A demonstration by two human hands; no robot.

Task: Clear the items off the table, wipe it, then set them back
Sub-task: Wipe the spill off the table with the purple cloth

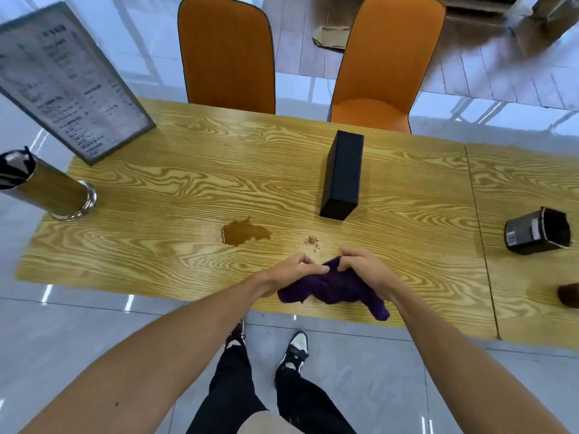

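A purple cloth lies bunched near the front edge of the wooden table. My left hand pinches its upper edge from the left, and my right hand grips it from the right. Just beyond the hands are a brown liquid spill and a small patch of brown crumbs. A tall black box stands upright behind them. At the table's left end stand a framed menu board and a wood-patterned cylinder holder.
A second table abuts on the right, bearing a tipped black container and a brown object at the frame edge. Two orange chairs stand at the far side. My feet are on the tiled floor below.
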